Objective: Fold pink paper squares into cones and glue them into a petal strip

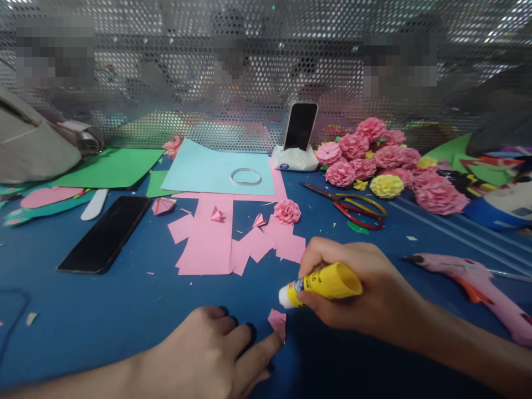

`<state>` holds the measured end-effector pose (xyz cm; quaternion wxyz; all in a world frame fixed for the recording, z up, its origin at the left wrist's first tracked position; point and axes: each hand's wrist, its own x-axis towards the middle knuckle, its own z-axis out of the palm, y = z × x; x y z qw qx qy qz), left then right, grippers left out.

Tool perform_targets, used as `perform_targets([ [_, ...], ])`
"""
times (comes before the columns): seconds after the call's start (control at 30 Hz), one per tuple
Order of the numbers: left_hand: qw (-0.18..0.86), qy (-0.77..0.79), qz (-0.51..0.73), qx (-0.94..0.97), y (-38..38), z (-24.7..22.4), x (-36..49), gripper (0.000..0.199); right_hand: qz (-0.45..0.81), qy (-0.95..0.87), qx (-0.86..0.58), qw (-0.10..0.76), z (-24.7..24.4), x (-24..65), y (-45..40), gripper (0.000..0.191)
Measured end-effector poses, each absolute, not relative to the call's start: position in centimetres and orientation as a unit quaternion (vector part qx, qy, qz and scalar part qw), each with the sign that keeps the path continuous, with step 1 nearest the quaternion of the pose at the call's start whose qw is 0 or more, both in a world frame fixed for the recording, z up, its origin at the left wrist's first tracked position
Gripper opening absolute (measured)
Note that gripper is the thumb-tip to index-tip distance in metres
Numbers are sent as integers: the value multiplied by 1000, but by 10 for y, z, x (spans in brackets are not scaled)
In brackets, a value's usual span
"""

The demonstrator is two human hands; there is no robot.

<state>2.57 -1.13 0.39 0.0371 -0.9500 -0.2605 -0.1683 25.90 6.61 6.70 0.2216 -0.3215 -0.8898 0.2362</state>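
Note:
My right hand (349,282) is closed around a yellow glue stick (326,282), whose white tip points left and down. Below that tip, a small folded pink paper piece (277,321) lies on the blue table. The index finger of my left hand (224,352) is stretched out and rests on the piece's lower part; its other fingers are bent, with nothing seen in them. Further back are pink paper sheets and squares (211,244), a ruffled pink paper flower (287,211) and small folded pink pieces (218,214).
A black phone (106,235) lies at left. Red and yellow handled scissors (344,202) and a pink glue gun (469,277) lie at right. Pink and yellow paper flowers (374,160) stand behind, near an upright phone (301,126). A light blue sheet (208,169) holds a ring.

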Motion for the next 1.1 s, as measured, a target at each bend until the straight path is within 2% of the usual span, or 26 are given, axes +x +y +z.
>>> perform_targets([
  [0.2,32,-261,-176,-948,-12,2,26,32,265,-904,-297,159,63,259,65,22],
  [0.33,33,-262,-171,-949,-12,2,25,35,246,-888,-297,249,64,260,65,20],
  [0.37,30,-262,-170,-950,-12,2,25,35,252,-885,-298,256,64,260,66,20],
  [0.53,29,-264,-173,-949,-11,3,25,32,261,-903,-286,186,64,260,65,23],
  [0.7,36,-258,-169,-951,-9,6,26,35,257,-872,-316,271,67,260,66,18],
  [0.87,37,-262,-186,-946,-10,4,25,33,269,-899,-290,188,61,257,64,21],
  [1.03,34,-258,-166,-951,-10,5,25,35,307,-825,-332,338,73,263,70,14],
  [1.1,38,-259,-162,-952,-10,4,26,35,368,-780,-354,363,76,265,74,11],
])
